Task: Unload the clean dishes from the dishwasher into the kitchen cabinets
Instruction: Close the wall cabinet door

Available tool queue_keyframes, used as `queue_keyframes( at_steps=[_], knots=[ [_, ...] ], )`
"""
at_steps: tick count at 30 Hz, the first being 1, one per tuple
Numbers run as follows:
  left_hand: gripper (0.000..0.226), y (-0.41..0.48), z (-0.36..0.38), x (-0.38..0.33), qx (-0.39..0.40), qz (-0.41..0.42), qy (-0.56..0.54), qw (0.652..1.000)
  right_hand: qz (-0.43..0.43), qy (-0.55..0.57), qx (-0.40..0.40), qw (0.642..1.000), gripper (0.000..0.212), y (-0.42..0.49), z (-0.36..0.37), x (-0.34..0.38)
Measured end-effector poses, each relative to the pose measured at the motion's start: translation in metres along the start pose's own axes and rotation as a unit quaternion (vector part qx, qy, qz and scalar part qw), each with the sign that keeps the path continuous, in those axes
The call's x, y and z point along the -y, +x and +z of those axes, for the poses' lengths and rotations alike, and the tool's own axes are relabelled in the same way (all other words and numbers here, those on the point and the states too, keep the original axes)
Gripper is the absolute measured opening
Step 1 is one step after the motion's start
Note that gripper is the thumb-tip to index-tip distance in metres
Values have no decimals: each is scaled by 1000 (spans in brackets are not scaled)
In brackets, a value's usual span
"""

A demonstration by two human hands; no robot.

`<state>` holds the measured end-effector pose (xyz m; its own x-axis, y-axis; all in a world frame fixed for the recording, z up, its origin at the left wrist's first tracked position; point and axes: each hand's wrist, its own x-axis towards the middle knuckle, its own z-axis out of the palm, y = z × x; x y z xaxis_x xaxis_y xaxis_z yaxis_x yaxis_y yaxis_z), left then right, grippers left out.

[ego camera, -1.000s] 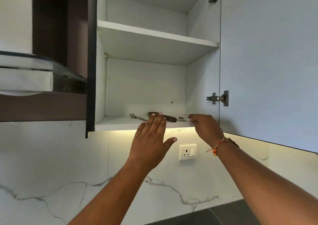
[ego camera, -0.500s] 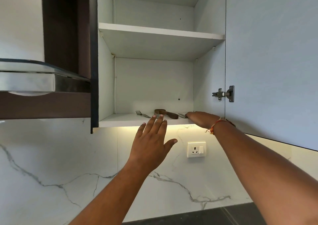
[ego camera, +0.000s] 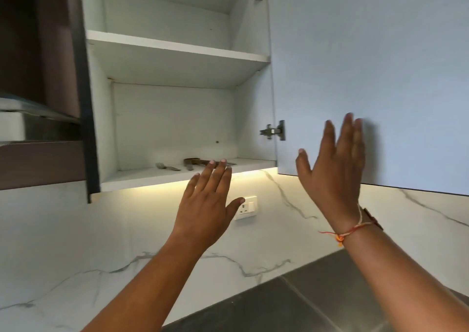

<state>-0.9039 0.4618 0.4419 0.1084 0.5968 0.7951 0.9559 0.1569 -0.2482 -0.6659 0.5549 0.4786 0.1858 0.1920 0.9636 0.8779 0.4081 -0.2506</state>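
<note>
The cutlery lies flat on the lower shelf (ego camera: 142, 179) of the open wall cabinet: a fork (ego camera: 166, 166) about midway along it, a little back from the front edge, and a wooden-handled utensil (ego camera: 196, 162) just beside it toward the right end. They lie low and near the front, probably so they can be reached without stretching. The upper shelf (ego camera: 177, 49) shows nothing from this low angle. The left hand (ego camera: 205, 204) is raised just below the shelf's front edge, fingers straight and together, thumb spread, holding nothing; its fingertips overlap the utensils in the view, and it seems only to hover. The right hand (ego camera: 330, 176) is also flat and empty, fingers straight and pointing up, set against the inner face of the cabinet door (ego camera: 380, 52) near its lower edge; blur hides whether it touches. That placement, well away from the hinge (ego camera: 272, 131), suggests a push to swing the door shut. The dishwasher is out of view.
</note>
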Motion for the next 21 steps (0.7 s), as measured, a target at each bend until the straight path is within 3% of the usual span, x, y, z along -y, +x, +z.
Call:
queue_keyframes(
  at_steps=[5, 12, 17, 21],
  knots=[
    [71, 1, -17, -36, -47, 54, -42, 997, 90, -154, -40, 983, 83, 11, -68, -61],
    [71, -14, -42, -73, -79, 83, -98, 989, 154, -238, -16, 959, 83, 23, -126, -98],
    [71, -27, -60, -86, -106, 87, -113, 984, 212, -229, -15, 950, 83, 35, -163, -115],
    [71, -36, -69, -87, -120, 87, -118, 982, 214, -130, -32, 968, 70, 36, -184, -124]
  ],
)
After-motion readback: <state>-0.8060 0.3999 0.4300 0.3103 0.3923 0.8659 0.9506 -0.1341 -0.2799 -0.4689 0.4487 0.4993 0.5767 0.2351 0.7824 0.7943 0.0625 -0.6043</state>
